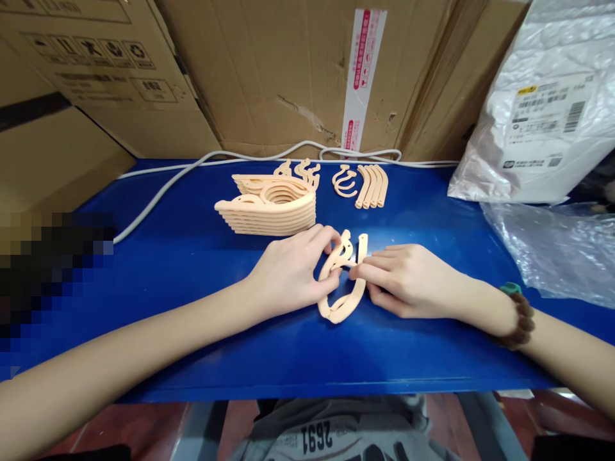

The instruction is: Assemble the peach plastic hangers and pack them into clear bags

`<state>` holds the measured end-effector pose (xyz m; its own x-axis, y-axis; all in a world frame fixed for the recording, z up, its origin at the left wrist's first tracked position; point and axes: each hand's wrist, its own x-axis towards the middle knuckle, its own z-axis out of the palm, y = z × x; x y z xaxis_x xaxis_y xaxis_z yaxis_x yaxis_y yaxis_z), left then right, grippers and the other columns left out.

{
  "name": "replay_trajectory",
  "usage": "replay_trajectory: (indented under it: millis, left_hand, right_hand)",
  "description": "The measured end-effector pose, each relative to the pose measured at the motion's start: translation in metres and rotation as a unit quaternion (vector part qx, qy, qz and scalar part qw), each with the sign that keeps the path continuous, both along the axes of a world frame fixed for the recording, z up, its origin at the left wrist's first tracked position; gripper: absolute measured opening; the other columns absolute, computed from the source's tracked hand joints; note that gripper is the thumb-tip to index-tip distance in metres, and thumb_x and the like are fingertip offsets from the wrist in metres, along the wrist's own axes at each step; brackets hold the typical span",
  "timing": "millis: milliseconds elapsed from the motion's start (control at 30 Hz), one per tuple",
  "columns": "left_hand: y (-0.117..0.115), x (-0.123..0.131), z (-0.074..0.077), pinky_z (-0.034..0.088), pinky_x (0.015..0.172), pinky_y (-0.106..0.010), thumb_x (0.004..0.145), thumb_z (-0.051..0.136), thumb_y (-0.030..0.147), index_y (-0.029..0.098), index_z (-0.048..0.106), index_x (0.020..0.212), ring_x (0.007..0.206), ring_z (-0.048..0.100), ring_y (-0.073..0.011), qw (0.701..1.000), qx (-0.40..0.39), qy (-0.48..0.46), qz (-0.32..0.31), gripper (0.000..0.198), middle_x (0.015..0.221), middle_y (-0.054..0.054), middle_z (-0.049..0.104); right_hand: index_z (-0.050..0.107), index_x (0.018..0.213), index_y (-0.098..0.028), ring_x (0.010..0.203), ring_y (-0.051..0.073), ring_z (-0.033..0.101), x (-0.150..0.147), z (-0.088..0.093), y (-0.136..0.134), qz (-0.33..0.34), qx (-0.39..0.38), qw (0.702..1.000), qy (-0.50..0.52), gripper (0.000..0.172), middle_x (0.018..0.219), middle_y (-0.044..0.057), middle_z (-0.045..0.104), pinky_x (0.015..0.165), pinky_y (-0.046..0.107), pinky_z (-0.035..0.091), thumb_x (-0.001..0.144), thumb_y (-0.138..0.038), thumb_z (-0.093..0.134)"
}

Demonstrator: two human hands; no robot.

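A peach plastic folding clothes hanger [354, 299] lies low over the blue table, its curved arms folded into a loop. My left hand [294, 269] pinches its left side between thumb and fingers. On the other side, my right hand [408, 280] is closed on the right arm, its index finger and thumb near the middle of the loop. My fingertips hide part of the joint. Behind my left hand stands a neat stack of similar folded hangers [269, 219].
Loose hooks [344, 186] and several curved arms [372, 186] lie behind the hanger. More small parts [307, 171] sit behind the stack. A white cable [192, 165] runs along the back, before cardboard boxes [288, 77]. A white plastic parcel [538, 128] and clear wrap [552, 243] occupy the right.
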<state>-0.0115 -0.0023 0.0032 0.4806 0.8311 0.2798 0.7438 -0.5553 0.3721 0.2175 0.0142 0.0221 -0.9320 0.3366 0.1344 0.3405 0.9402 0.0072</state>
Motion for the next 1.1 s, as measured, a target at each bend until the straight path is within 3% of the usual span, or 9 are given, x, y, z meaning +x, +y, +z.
replay_trajectory:
  millis: [233,367,600,767,1100]
  left_hand:
    - [0.0,0.0,0.002,0.046,0.063,-0.026,0.08,0.06,0.026,0.023,0.054,0.104,0.082,0.066,-0.017,1.0,-0.021,-0.011,-0.01,0.026,0.096,0.003,0.067]
    - [0.001,-0.001,0.001,0.047,0.065,-0.027,0.083,0.059,0.028,0.023,0.053,0.104,0.085,0.066,-0.0181,1.0,-0.002,-0.006,-0.021,0.023,0.098,0.001,0.068]
    - [0.003,-0.003,-0.001,0.046,0.068,-0.03,0.092,0.053,0.024,0.019,0.058,0.099,0.088,0.059,-0.0197,0.99,0.117,0.062,-0.047,0.01,0.096,-0.001,0.068]
    - [0.005,-0.005,-0.003,0.047,0.068,-0.031,0.099,0.048,0.024,0.017,0.064,0.094,0.085,0.058,-0.0203,0.97,0.209,0.112,-0.059,0.018,0.094,-0.002,0.071]
    - [0.006,-0.009,-0.002,0.048,0.058,-0.03,0.095,0.057,0.017,0.015,0.069,0.09,0.081,0.062,-0.0195,0.944,0.285,0.152,-0.059,0.013,0.095,-0.001,0.076]
  right_hand:
    - [0.059,0.11,-0.016,0.07,0.017,0.061,0.003,0.002,0.002,-0.003,0.006,1.0,0.024,0.02,0.087,0.004,0.07,0.066,0.028,0.039,0.094,-0.025,0.051]
    - [0.06,0.1,-0.016,0.063,0.016,0.058,0.006,0.003,0.007,-0.026,0.02,0.999,0.034,0.021,0.078,0.003,0.068,0.062,0.028,0.037,0.094,-0.035,0.054]
    - [0.062,0.089,-0.017,0.06,0.014,0.056,0.009,0.002,0.011,-0.04,0.015,0.999,0.023,0.027,0.072,0.003,0.066,0.063,0.027,0.035,0.096,-0.04,0.051]
    - [0.062,0.09,-0.017,0.059,0.014,0.055,0.007,0.003,0.009,-0.023,0.021,0.999,0.015,0.02,0.072,0.002,0.066,0.061,0.028,0.033,0.096,-0.031,0.05]
    - [0.066,0.09,-0.017,0.056,0.012,0.053,0.005,0.0,0.003,0.006,0.053,0.998,0.013,0.031,0.068,0.0,0.066,0.059,0.03,0.03,0.102,-0.033,0.042]
